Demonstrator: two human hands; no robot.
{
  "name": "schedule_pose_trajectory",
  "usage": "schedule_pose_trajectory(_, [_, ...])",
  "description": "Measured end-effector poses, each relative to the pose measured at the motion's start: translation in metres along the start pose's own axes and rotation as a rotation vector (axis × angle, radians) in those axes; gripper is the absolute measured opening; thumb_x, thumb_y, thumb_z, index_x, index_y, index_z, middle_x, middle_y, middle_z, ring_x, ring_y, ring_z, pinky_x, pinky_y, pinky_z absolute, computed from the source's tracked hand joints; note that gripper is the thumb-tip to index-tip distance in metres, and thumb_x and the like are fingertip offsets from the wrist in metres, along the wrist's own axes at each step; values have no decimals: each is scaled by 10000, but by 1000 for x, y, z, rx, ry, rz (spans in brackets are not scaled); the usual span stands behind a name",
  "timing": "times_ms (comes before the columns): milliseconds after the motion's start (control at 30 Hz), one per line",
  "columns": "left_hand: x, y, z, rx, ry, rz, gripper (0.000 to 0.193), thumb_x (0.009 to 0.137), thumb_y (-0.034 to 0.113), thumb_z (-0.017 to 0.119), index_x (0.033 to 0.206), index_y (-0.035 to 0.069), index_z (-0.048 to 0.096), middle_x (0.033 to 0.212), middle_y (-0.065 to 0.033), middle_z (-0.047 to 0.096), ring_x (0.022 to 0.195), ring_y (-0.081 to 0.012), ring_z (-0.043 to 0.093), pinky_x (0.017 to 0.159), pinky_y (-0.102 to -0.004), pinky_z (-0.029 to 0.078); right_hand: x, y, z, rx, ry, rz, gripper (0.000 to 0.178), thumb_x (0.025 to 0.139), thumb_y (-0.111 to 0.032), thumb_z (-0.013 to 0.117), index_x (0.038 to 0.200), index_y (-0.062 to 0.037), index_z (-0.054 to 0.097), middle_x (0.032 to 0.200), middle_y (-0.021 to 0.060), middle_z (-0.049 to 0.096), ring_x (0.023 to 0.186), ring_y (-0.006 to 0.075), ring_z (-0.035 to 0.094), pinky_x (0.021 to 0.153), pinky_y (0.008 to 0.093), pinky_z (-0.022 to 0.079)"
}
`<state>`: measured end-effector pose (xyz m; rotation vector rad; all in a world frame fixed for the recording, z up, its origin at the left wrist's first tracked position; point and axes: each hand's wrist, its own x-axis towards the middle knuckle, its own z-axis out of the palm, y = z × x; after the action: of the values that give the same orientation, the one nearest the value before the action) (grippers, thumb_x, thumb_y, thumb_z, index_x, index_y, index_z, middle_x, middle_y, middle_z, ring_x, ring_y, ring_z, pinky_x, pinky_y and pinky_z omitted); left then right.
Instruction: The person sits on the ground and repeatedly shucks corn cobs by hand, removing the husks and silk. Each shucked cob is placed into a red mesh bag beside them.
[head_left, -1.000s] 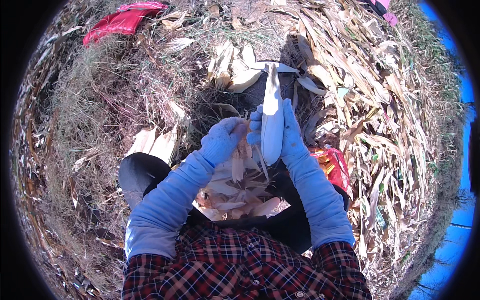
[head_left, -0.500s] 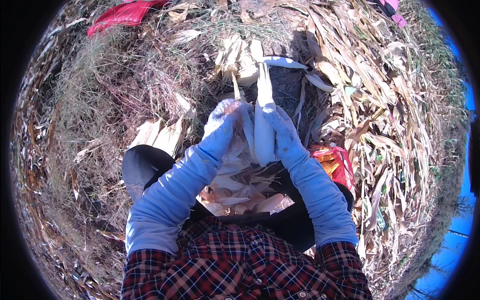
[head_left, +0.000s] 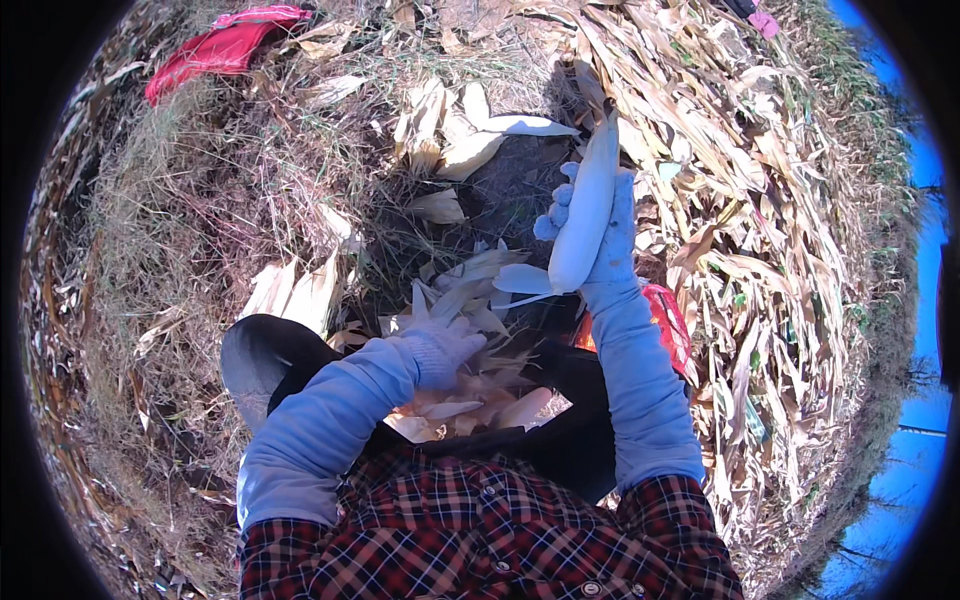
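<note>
My right hand (head_left: 617,232), in a pale glove, is closed round a whitish ear of corn (head_left: 586,212). The ear slants up and away to the right, its blunt end toward me. One pale husk leaf (head_left: 522,279) sticks out sideways from that lower end. My left hand (head_left: 442,350), gloved too, is low between my knees with its fingers stretched apart. Loose corn husks (head_left: 465,285) lie just beyond and beside its fingers, and I see nothing gripped in it.
More husks (head_left: 455,130) lie on the dark soil ahead. A long heap of dry stalks and leaves (head_left: 790,250) runs along the right. A red bag (head_left: 665,320) sits by my right knee. Red cloth (head_left: 215,55) lies at the far left on dry grass (head_left: 190,200).
My hands have parted. The right has carried the ear up and to the right; the left has let go and dropped toward my lap, with loose husks now near it.
</note>
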<state>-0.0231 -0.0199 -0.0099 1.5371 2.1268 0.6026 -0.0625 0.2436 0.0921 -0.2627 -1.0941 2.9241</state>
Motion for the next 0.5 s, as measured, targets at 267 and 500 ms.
schedule_pose_trajectory(267, [20, 3, -97, -1795, 569, -122, 449, 1030, 330, 606, 1400, 76, 589, 1327, -130, 630, 1191, -261, 626, 1054, -441, 496, -28, 50, 18, -97, 27, 446, 724, 1020, -686, 442, 1276, -32, 615, 976, 164, 717, 758, 277, 716, 694, 455, 622])
schedule_pose_trajectory(500, [13, -12, -91, -1546, 581, -298, 310, 983, 146, 684, 1281, 65, 659, 1190, -97, 677, 1063, -159, 639, 931, -339, 542, -33, 75, 14, -381, -35, 551, 706, 1036, -682, 409, 1277, -52, 621, 1074, 133, 711, 899, 241, 714, 816, 384, 615])
